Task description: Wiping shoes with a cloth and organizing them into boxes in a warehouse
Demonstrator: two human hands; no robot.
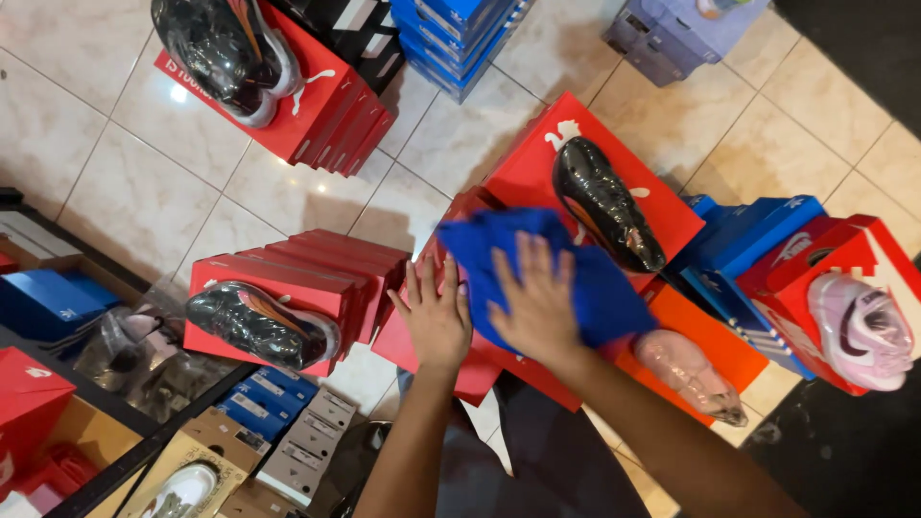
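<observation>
My right hand presses flat on a blue cloth spread over a red shoe box. My left hand lies flat, fingers apart, on a lower red box just left of the cloth. A black shoe wrapped in clear plastic rests on the red box lid beyond the cloth.
Stacks of red and blue shoe boxes stand all around on the pale tiled floor. Wrapped black shoes lie on red stacks at left. A pink shoe and a wrapped pink one sit at right. A shelf with boxes is at far left.
</observation>
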